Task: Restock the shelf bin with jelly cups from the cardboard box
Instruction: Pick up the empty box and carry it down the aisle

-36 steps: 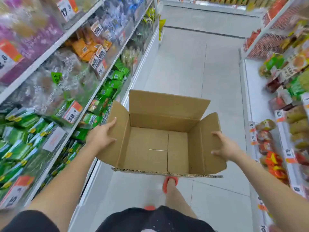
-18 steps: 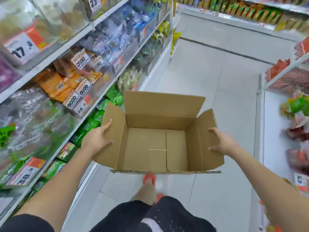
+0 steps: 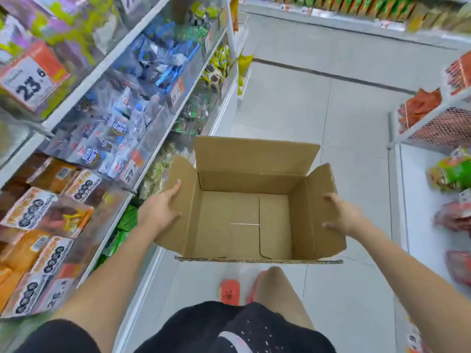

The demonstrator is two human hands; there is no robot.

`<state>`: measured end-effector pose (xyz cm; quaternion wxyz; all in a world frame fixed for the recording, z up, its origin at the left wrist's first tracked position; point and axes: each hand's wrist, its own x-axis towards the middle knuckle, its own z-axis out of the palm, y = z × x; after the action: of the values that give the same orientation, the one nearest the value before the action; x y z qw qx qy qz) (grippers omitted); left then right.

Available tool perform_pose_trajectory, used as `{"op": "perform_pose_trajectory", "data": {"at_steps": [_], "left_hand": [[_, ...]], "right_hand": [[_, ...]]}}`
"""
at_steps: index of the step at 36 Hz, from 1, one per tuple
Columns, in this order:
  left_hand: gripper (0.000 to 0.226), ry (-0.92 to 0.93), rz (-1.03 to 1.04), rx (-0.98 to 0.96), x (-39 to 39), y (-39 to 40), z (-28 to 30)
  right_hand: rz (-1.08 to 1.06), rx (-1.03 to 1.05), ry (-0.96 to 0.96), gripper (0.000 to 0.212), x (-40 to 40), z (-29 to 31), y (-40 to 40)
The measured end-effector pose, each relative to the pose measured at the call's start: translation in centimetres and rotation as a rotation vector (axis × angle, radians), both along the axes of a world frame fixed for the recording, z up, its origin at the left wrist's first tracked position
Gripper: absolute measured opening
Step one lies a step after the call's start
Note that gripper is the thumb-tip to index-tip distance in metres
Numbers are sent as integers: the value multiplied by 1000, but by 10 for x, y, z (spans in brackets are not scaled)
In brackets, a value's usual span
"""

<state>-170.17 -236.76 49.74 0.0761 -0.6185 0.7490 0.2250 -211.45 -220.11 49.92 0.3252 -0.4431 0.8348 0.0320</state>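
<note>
An open cardboard box (image 3: 244, 220) hangs in front of me at waist height, flaps up, and its inside shows only bare cardboard. No jelly cups are visible in it. My left hand (image 3: 160, 212) presses flat against the left side flap with its fingers straight. My right hand (image 3: 344, 215) presses against the right side flap, fingers spread. The box is carried between the two palms.
Shelves with bagged snacks and price tags (image 3: 33, 80) run along my left. A white shelf unit (image 3: 418, 200) with packets and a mesh basket (image 3: 438, 126) stands on the right. The tiled aisle floor (image 3: 318, 103) stretches ahead. My orange slippers (image 3: 229, 293) show below the box.
I have walked forward along the aisle, so the shelves have slid past toward me. Both hands stay pressed on the box sides, and the box sits the same way.
</note>
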Motion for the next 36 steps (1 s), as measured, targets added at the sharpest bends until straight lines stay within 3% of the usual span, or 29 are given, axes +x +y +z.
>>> {"op": "perform_pose_trajectory", "data": {"at_steps": [15, 19, 36], "left_hand": [[87, 6, 58, 42, -196, -210, -15], [89, 66, 104, 46, -231, -255, -25], [90, -68, 354, 130, -348, -395, -93]], "right_hand": [[79, 45, 57, 83, -198, -10, -223], [96, 44, 85, 82, -242, -10, -287], [396, 144, 127, 81, -371, -61, -574]]}}
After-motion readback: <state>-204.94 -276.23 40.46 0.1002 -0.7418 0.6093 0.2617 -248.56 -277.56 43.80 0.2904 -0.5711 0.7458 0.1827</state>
